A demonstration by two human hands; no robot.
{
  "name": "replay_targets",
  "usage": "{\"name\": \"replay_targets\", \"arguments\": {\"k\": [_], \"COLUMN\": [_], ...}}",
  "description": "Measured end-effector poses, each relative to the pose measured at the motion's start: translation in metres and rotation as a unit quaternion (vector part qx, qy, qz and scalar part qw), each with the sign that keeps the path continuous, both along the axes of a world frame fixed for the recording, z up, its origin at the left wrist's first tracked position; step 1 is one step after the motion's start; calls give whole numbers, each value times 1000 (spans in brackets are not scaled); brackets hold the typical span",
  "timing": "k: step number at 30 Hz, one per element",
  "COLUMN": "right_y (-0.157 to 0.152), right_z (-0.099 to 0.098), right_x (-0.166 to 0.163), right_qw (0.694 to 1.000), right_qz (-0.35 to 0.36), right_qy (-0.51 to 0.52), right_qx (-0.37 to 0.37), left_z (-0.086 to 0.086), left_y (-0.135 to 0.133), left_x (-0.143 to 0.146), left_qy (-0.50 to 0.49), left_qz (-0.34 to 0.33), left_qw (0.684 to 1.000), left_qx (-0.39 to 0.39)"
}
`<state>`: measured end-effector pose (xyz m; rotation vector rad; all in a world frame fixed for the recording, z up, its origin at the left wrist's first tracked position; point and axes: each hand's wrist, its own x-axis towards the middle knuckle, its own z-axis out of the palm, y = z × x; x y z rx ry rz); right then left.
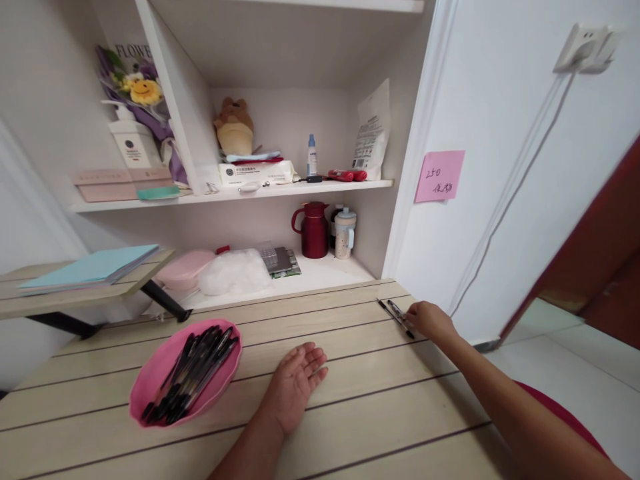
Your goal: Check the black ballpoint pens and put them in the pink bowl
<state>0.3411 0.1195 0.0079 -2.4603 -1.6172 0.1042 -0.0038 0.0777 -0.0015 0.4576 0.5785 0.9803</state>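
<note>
My right hand (429, 321) is at the right side of the wooden-slat table, its fingers closed on a pen (395, 308) with a clear barrel. A black pen (389, 313) lies alongside it on the tabletop, partly under the fingertips. My left hand (296, 383) rests in the middle of the table, palm turned sideways and up, fingers loosely curled and apart with nothing in them. Left of it stands a pink bowl (157, 358) with a wavy rim. Several dark pens (195, 377) are piled lengthwise inside the bowl.
Behind the table, a white shelf (345, 272) holds a red jug (315, 230), a cup (345, 233) and a white bag (235, 272). A small raised stand (145, 277) with blue paper (95, 265) is at left. A cable (520, 180) hangs down the right wall.
</note>
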Motion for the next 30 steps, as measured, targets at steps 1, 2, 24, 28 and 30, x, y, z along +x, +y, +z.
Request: {"name": "replay_targets", "arguments": {"k": [1,2,24,28,30], "right_y": [0,0,7,0,-9], "right_z": [1,1,-2,5,9], "right_x": [0,0,-11,-6,-3], "right_qw": [1000,1000,999,998,998], "right_qz": [-3,-6,-31,-39,-42], "right_qy": [-1,-2,15,18,19], "right_qx": [4,8,25,39,46], "left_z": [0,0,-1,0,-1], "left_y": [0,0,0,0,-1], "left_x": [0,0,0,-1,0], "left_qy": [1,1,-2,-2,2], "left_qz": [0,0,1,4,6], "left_qw": [1000,1000,1000,1000,1000], "left_qx": [0,1,0,2,10]}}
